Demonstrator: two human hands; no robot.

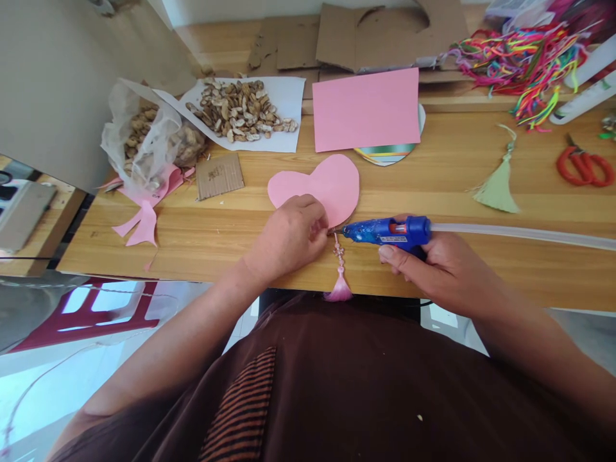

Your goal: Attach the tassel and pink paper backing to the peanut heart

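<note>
Softly pink, two-lobed card (337, 186)

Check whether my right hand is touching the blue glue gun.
Touching: the head view shows your right hand wrapped around the blue glue gun near its back end.

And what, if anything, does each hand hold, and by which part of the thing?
The right hand holds the blue glue gun by its handle. The left hand is at the lower edge of the pink heart; its exact hold cannot be told.
</note>
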